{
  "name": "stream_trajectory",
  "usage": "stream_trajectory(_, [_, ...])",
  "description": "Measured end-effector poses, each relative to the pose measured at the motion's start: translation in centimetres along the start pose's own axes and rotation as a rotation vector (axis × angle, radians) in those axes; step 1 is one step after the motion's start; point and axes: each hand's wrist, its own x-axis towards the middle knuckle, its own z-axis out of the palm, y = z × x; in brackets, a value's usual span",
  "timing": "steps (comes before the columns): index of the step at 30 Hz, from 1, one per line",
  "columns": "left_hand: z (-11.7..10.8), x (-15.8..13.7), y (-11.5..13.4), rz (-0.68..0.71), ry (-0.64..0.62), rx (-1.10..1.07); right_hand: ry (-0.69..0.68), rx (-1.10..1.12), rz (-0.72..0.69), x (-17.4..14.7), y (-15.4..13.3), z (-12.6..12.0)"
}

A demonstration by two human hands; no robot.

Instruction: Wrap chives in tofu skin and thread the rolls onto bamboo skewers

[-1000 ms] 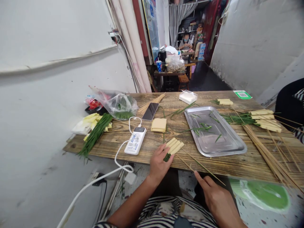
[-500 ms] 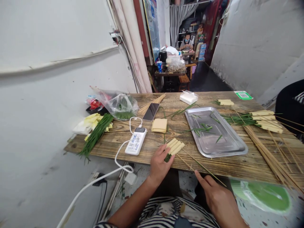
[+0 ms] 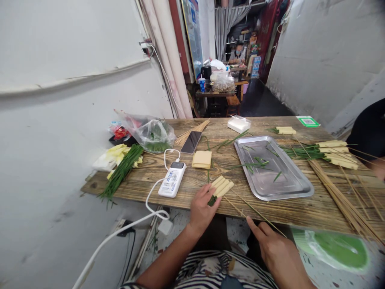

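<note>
My left hand (image 3: pixel 203 208) is closed over a small row of pale yellow rolls (image 3: pixel 222 186) with dark green ends, pressing them on the wooden table near its front edge. They look like tofu-skin rolls filled with chives. My right hand (image 3: pixel 278 251) is at the table edge, index finger stretched along a thin bamboo skewer (image 3: pixel 236 205) that runs up to the rolls. A second, greenish stick (image 3: pixel 258 212) slants from beside the rolls to the right hand. Behind the rolls lies a stack of square yellow sheets (image 3: pixel 201 159).
A metal tray (image 3: pixel 273 182) with chive scraps stands right of centre. Bamboo skewers (image 3: pixel 333 196) and finished-looking rolls (image 3: pixel 339 152) lie farther right, near another person's arm. To the left are a white power bank (image 3: pixel 172 179) with cable, a phone (image 3: pixel 191 142) and chives (image 3: pixel 122 172).
My hands, the rolls and the skewer hold almost still. At the right edge, the other person's dark-clothed arm has shifted and part of a hand now shows beside the skewers.
</note>
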Motion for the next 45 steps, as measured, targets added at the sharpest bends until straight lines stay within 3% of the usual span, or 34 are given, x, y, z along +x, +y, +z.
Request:
stream_trajectory(6, [0.1, 0.0, -0.2, 0.007, -0.009, -0.021, -0.05, 0.041, 0.019, 0.4, 0.0, 0.4])
stream_trajectory(13, [-0.6, -0.1, 0.0, 0.111, -0.105, 0.076, 0.06, 0.193, 0.031, -0.4, 0.0, 3.5])
stream_trajectory(16, [-0.5, -0.4, -0.1, 0.134, -0.07, 0.088, 0.088, 0.226, 0.037, -0.5, 0.1, 4.2])
stream_trajectory(22, [-0.2, -0.7, -0.3, 0.122, -0.01, 0.068, 0.117, 0.297, 0.028, -0.5, 0.6, 4.2])
stream_trajectory(45, [-0.7, 0.1, -0.2, 0.128, -0.059, 0.07, 0.102, 0.36, 0.008, 1.1, 0.3, 3.9])
